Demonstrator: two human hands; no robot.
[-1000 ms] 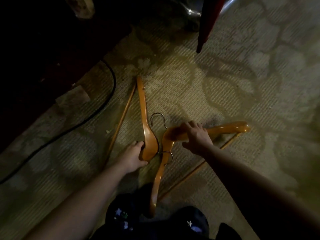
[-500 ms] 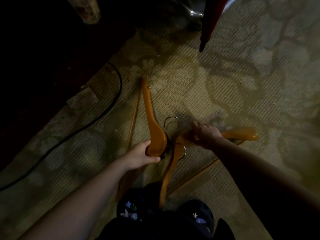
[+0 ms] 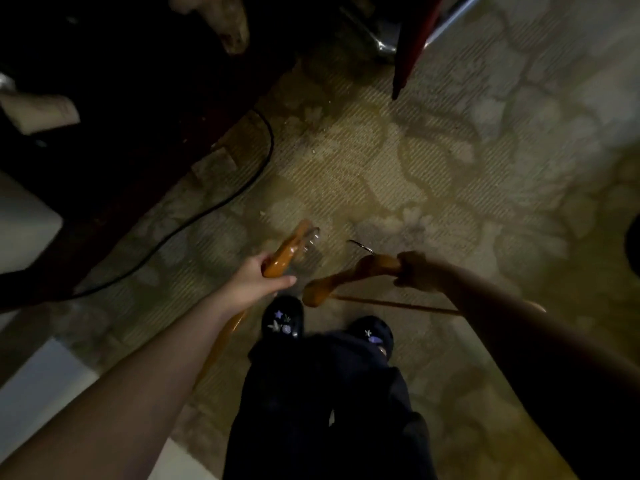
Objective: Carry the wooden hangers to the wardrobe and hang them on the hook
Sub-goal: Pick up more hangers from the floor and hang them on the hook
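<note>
The person stood on a patterned carpet (image 3: 433,174) with one wooden hanger in each hand, and the wardrobe was not in view, so the job looked to be at the carrying stage with the hanging not yet done. The left hand (image 3: 256,284) gripped the first hanger (image 3: 282,256) near its middle. Its fingers (image 3: 258,263) were curled over the wood and the thumb was underneath, so one arm of the hanger pointed forward and the other ran back under the forearm. Holding it by the thick centre probably stopped the long arms from swinging. The right hand (image 3: 417,271) was closed round the second hanger (image 3: 349,277) at one shoulder. The fingers were too blurred to make out one by one, but the grip on the wood was plain. This hanger lay crosswise in front of the body, its thin lower bar ran under the right forearm, and its metal hook (image 3: 360,244) stuck out forward and free, which would suit slipping it onto a peg later. Both hangers appeared to be clear of the carpet, just ahead of the dark shoes (image 3: 284,318) with small charms on them. The two hangers were near each other but apart, likely so their hooks would not tangle. A black cable (image 3: 214,206) curved across the floor beside dark furniture (image 3: 138,116) on the left, and it could catch a foot on the walk.
</note>
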